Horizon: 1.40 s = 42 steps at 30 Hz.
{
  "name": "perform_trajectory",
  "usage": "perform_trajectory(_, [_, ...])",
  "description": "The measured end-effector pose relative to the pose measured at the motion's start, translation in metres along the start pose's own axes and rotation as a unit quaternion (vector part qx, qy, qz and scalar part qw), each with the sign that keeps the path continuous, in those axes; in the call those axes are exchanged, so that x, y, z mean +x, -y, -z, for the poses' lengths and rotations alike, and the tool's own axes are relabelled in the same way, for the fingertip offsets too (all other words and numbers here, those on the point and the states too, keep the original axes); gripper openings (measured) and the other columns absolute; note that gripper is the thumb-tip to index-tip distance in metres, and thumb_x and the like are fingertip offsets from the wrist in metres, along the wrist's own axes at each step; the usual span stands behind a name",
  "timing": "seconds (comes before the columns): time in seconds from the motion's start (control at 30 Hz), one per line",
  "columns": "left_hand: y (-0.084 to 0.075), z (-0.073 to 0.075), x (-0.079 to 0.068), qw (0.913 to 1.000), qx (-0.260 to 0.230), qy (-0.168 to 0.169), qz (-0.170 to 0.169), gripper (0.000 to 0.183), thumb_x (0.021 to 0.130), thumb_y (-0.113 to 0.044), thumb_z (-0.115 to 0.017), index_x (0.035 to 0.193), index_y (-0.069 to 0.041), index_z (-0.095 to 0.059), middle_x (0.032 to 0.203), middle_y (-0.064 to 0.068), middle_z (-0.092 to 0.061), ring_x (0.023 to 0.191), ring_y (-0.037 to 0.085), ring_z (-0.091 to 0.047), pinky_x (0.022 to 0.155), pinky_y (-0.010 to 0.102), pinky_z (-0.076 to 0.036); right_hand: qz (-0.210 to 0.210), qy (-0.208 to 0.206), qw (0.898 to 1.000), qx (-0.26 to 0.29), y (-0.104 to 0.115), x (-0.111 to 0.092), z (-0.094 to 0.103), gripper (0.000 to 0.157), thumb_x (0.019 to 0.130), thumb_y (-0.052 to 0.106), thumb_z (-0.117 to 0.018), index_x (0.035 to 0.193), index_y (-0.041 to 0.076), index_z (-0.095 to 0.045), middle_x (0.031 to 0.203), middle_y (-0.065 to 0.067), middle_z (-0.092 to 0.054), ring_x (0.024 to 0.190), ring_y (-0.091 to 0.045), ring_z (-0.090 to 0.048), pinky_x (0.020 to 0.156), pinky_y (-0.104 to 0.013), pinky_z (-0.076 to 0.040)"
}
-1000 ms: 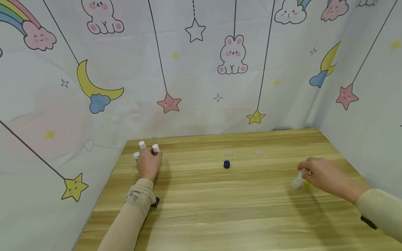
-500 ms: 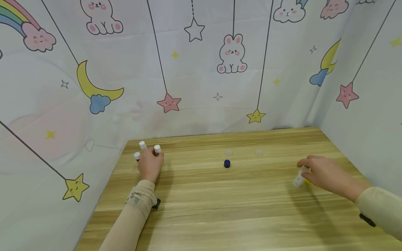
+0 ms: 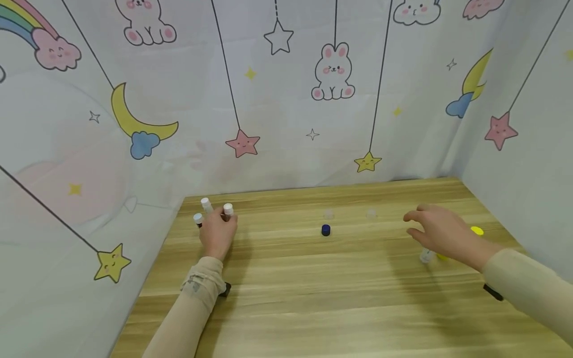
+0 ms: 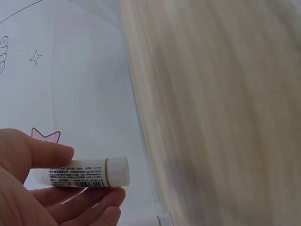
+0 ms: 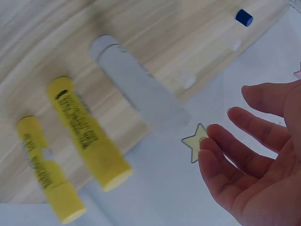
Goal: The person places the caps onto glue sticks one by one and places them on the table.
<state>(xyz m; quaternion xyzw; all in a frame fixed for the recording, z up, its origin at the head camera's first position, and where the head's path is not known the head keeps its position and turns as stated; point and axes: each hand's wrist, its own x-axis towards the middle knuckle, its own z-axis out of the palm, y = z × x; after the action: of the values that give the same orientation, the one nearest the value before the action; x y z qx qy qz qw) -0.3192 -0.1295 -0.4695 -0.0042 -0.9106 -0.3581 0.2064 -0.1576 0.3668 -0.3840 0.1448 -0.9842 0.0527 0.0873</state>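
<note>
Pinched between thumb and fingers of the left hand (image 3: pixel 218 233), I can see a labelled white tube (image 4: pixel 89 174), left of the head view's centre. At the right, the right hand (image 3: pixel 440 231) holds nothing, its fingers relaxed and clear of the thumb. Just under it stands a plain pale tube (image 5: pixel 136 80), with two yellow tubes (image 5: pixel 87 132) beside it. Two more white-capped tubes (image 3: pixel 198 219) are near the left hand. Farther back on the wooden table (image 3: pixel 313 303), just below and right of the frame's centre, sits a navy cap (image 3: pixel 326 230), then two translucent pieces (image 3: pixel 371 214), and beyond hangs a cartoon-printed cloth (image 3: pixel 286 109).
</note>
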Motion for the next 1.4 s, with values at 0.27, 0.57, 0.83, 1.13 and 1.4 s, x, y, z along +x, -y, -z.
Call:
perform_trajectory(0.27, [-0.008,0.002,-0.005,0.9998,0.002,0.014,-0.011,0.023,0.093,-0.029,-0.071,0.107,-0.011,-0.072,0.088,0.008,-0.071,0.073,0.029,-0.066,0.062,0.048,-0.049,0.009,0.006,1.0,0.01,0.017,0.038,-0.002,0.026,0.088,0.015,-0.078,0.111,0.005,-0.073,0.1,-0.009,-0.067,0.074,-0.02,-0.062,0.064,-0.04,-0.054])
perform_trajectory(0.57, [-0.01,0.0,-0.012,0.9994,-0.003,0.022,-0.025,0.023,0.092,-0.028,-0.073,0.108,-0.011,-0.074,0.085,0.007,-0.071,0.071,0.027,-0.063,0.062,0.046,-0.047,0.024,0.017,0.999,0.015,0.032,0.071,-0.013,0.026,0.091,0.016,-0.074,0.114,0.003,-0.072,0.107,-0.014,-0.068,0.082,-0.026,-0.066,0.071,-0.045,-0.055])
perform_trajectory(0.83, [-0.009,0.003,-0.017,0.9988,-0.015,0.023,-0.041,0.02,0.09,-0.025,-0.075,0.105,-0.012,-0.074,0.08,0.006,-0.069,0.066,0.024,-0.061,0.062,0.043,-0.046,0.023,0.028,0.999,0.022,0.038,0.088,-0.026,0.029,0.091,0.014,-0.074,0.116,0.001,-0.071,0.107,-0.014,-0.07,0.091,-0.031,-0.066,0.079,-0.049,-0.054])
perform_trajectory(1.13, [-0.017,0.006,-0.022,0.9979,-0.027,0.029,-0.052,0.017,0.091,-0.023,-0.076,0.101,-0.01,-0.073,0.074,0.004,-0.064,0.06,0.022,-0.053,0.056,0.038,-0.04,0.015,0.033,0.999,0.039,0.03,0.104,-0.043,0.03,0.091,0.011,-0.073,0.117,-0.002,-0.071,0.112,-0.019,-0.07,0.097,-0.036,-0.067,0.083,-0.051,-0.054])
perform_trajectory(1.4, [-0.022,0.007,-0.027,0.9972,-0.015,0.033,-0.065,0.018,0.091,-0.027,-0.075,0.1,-0.012,-0.072,0.071,0.003,-0.059,0.059,0.022,-0.05,0.053,0.037,-0.038,-0.016,0.057,0.997,0.057,0.018,0.114,-0.053,0.031,0.091,0.008,-0.07,0.119,-0.005,-0.069,0.119,-0.023,-0.068,0.105,-0.041,-0.065,0.085,-0.054,-0.053])
